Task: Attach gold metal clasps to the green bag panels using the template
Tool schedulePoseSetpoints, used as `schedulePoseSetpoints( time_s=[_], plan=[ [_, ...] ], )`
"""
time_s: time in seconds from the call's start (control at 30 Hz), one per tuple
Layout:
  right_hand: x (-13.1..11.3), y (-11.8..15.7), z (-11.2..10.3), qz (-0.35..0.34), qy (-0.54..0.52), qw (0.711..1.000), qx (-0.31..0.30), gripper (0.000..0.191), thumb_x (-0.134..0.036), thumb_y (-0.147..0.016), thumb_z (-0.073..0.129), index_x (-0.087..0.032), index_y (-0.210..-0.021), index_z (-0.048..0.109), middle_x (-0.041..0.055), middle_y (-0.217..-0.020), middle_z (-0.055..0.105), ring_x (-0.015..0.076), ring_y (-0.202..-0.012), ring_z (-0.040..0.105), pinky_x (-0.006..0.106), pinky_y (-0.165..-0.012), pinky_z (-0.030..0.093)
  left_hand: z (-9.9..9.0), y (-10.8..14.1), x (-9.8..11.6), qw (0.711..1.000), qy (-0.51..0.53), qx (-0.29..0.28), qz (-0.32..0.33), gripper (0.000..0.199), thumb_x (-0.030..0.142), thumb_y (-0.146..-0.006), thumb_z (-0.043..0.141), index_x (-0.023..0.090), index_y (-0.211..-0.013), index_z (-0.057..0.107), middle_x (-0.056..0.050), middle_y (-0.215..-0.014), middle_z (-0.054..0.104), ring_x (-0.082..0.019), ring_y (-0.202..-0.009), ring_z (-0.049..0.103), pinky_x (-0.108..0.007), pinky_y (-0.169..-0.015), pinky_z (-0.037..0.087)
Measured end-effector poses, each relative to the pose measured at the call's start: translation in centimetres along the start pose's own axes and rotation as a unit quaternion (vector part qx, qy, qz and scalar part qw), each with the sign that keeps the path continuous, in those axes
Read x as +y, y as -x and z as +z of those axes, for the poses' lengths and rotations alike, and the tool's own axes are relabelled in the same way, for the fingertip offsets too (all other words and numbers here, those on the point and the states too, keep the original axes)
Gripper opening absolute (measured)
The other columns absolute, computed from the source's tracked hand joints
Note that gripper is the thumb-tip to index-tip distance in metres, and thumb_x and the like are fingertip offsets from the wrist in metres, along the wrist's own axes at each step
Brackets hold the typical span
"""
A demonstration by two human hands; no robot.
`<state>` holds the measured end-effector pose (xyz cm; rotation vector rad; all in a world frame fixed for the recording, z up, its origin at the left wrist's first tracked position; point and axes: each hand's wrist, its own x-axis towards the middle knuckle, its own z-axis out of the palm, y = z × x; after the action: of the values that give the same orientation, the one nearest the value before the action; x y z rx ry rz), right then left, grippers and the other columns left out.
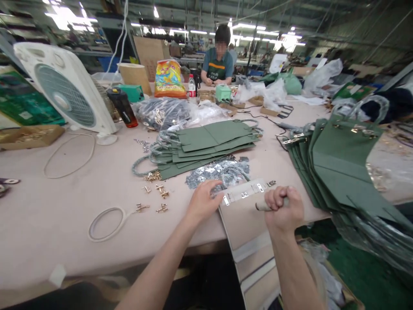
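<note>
My right hand (285, 209) is closed in a fist around a tool with a pale rounded handle (262, 207); the rest of the tool is hidden. It hovers over the right edge of a beige bag panel (247, 221), which hangs over the table's front edge. Small metal plates (244, 195) lie along the panel's top strip. At the panel's upper left corner is my left hand (206, 200), thumb and fingers apart and curved, holding nothing visible. Just behind lies a pile of small metal plates (209, 170). Gold clasps (162, 192) are scattered to the left.
Stacked green bag panels with handles (213, 137) lie behind the plates. More green bag pieces (342, 150) drape over the table edge at right. A tape roll (91, 230), fan (64, 88) and dark bottle (124, 107) stand or lie leftward. A co-worker (217, 60) sits opposite.
</note>
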<state>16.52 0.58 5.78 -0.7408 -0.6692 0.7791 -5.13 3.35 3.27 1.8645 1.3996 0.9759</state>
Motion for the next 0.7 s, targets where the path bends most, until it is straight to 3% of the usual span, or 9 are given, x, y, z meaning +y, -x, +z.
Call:
schedulePoseSetpoints(
  time_s=[0.1, 0.23, 0.43, 0.57, 0.7],
  plan=[
    [0.8, 0.8, 2.0, 0.023, -0.011, 1.0, -0.018, 0.03, -0.034, -0.09, 0.064, -0.02, -0.068, 0.05, -0.0094, -0.049, 0.04, 0.0056, -0.037, 0.032, 0.02, -0.04, 0.029, 0.7, 1.8, 0.0, 1.0, -0.02, -0.012, -0.016, 0.037, 0.019, -0.085, 0.066, 0.023, -0.122, 0.073, -0.006, -0.129, 0.072, -0.025, -0.122, 0.064, -0.038, -0.109, 0.05],
    [2.9, 2.5, 3.8, 0.036, -0.006, 0.997, -0.074, 0.031, -0.033, -0.094, 0.065, -0.019, -0.068, 0.052, -0.009, -0.049, 0.04, 0.0063, -0.038, 0.034, 0.02, -0.041, 0.029, 1.8, 2.2, 0.6, 0.997, -0.058, -0.017, -0.054, 0.036, 0.024, -0.087, 0.066, 0.023, -0.123, 0.072, -0.006, -0.126, 0.074, -0.026, -0.12, 0.065, -0.039, -0.109, 0.048],
    [5.1, 3.9, 3.5, -0.003, -0.035, 0.992, -0.122, 0.032, -0.031, -0.097, 0.061, -0.02, -0.068, 0.052, -0.0095, -0.05, 0.036, 0.0073, -0.038, 0.032, 0.021, -0.042, 0.027, 1.7, 1.3, 0.9, 0.992, -0.053, -0.05, -0.098, 0.042, 0.021, -0.085, 0.067, 0.021, -0.126, 0.074, -0.006, -0.13, 0.074, -0.027, -0.123, 0.066, -0.036, -0.111, 0.047],
    [5.9, 4.5, 3.3, -0.018, -0.036, 0.991, -0.128, 0.031, -0.03, -0.098, 0.059, -0.02, -0.069, 0.052, -0.0095, -0.051, 0.035, 0.0074, -0.039, 0.03, 0.021, -0.043, 0.027, 1.4, 0.4, 0.5, 0.991, -0.024, -0.075, -0.104, 0.042, 0.017, -0.081, 0.068, 0.02, -0.122, 0.078, -0.006, -0.126, 0.077, -0.023, -0.118, 0.07, -0.029, -0.106, 0.05],
    [6.4, 4.9, 3.6, -0.033, -0.031, 0.991, -0.128, 0.031, -0.027, -0.098, 0.056, -0.02, -0.069, 0.051, -0.0093, -0.051, 0.034, 0.0073, -0.039, 0.028, 0.021, -0.042, 0.026, 1.2, -0.2, -0.1, 0.99, -0.009, -0.086, -0.115, 0.043, 0.018, -0.076, 0.071, 0.019, -0.119, 0.08, -0.007, -0.121, 0.079, -0.025, -0.114, 0.072, -0.031, -0.104, 0.052]
  ],
)
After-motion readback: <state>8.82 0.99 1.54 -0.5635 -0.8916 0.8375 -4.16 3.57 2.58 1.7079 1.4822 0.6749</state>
